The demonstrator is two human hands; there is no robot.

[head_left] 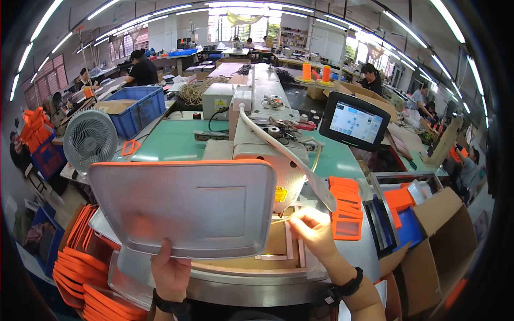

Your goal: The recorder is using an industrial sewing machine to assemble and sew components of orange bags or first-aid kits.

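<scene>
My left hand (170, 267) grips the lower edge of a large grey rounded-rectangle panel (155, 198), held raised, with an orange rim along its top and a stitched rectangle on its face. At the sewing machine's head (254, 171), my right hand (310, 230) pinches a thin pale strand (281, 220), too small to make out clearly. Below, a frame clamp (301, 262) with a tan insert lies on the steel bed (246, 281), partly hidden by the panel. A stack of small orange frames (345, 208) sits just right of my right hand.
Stacked orange panels (75, 273) stand at lower left, an open cardboard box (444, 241) at right. A fan (90, 139), blue crate (136, 115), tablet screen (350, 120) and green tabletop (171, 136) surround the machine. Several co-workers, including one in black (140, 69), sit farther back.
</scene>
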